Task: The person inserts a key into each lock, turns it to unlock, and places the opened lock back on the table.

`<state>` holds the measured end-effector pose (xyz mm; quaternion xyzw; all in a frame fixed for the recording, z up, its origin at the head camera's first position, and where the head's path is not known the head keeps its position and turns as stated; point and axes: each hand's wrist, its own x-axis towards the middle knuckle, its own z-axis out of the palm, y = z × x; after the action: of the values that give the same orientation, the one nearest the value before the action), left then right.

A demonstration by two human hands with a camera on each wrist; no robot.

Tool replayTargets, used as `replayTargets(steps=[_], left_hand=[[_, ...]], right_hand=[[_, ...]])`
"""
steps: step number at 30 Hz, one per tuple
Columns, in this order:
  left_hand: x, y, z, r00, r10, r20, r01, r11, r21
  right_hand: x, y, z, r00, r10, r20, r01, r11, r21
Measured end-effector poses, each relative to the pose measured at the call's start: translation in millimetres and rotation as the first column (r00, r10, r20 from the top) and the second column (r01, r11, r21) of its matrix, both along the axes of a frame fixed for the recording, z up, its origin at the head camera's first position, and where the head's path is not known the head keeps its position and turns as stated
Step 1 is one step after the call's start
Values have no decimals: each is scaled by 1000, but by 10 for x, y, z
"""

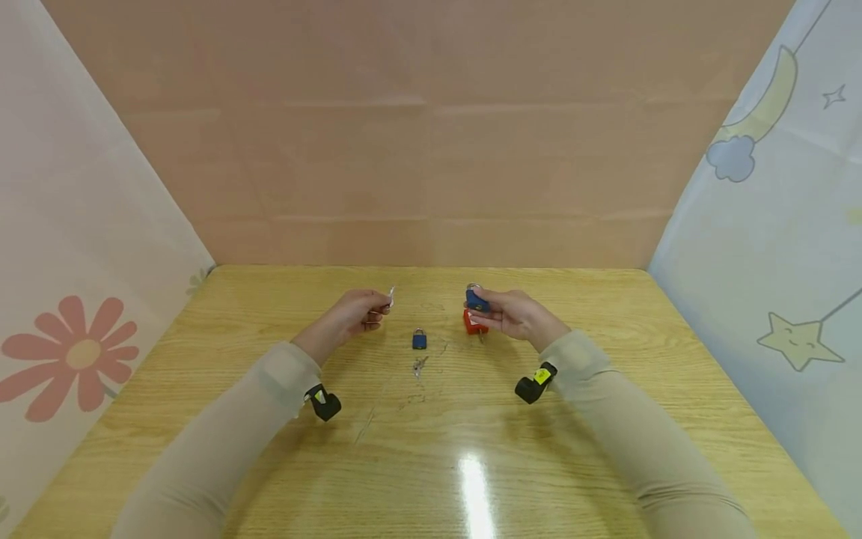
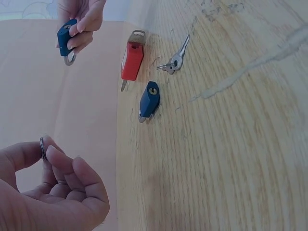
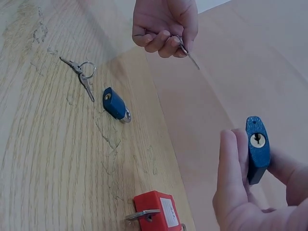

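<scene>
My right hand point(image 1: 515, 313) grips a blue padlock point(image 1: 477, 299) above the table, its shackle upward in the head view. The brass keyhole of this padlock point(image 3: 258, 140) faces the right wrist camera. Between thumb and fingertips, my left hand point(image 1: 352, 313) pinches a small key point(image 3: 189, 54) by its ring end, the blade sticking out. A second, smaller blue padlock point(image 1: 420, 340) lies between the hands. Nearer the body are loose keys on a ring point(image 3: 83, 73). Below the right hand lies a red padlock point(image 3: 161, 211) with a key in it, partly covered by the fingers in the head view.
The wooden table point(image 1: 323, 479) carries pale scuff marks near its middle. A plain tan backdrop point(image 1: 431, 165) stands at its far edge, with patterned cloth walls on the left point(image 1: 81, 187) and right point(image 1: 774, 247). Each wrist wears a black camera.
</scene>
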<state>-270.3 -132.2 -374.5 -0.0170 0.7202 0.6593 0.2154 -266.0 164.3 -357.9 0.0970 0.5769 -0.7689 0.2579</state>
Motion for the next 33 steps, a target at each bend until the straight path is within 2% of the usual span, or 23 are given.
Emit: replayTargets(steps=[4,7,13,20,22,29,33], left_hand=[[7,-1,2,1000,3,3,-3,1000,15],[8,-8,10,1000,8,6,-8,1000,22],[-2,-12,14,1000,5,5,-5,1000,19],[-8,-11,20,1000,-3,-4,3,1000,6],[-11,-8,19,1000,-1,-4,2,1000,7],[-22,-21,10,1000,4,3,-4,1000,11],[-22,-34,22,1000,11,4,-11,1000,11]], right_hand=[[-9,19,-9,999,-18,29,19,999,-36],[-3,31,-10,1000,-8,-1,8,999,-42],[-5,45,-21,995,30,-91,-29,1000,9],[11,37,-14,991,85,-106,-70,987,142],[24,29,-3,990,96,-101,-80,985,152],[31,-45,18,998,46,-40,-44,998,45],[25,-79,20,999,40,-14,-40,999,15]])
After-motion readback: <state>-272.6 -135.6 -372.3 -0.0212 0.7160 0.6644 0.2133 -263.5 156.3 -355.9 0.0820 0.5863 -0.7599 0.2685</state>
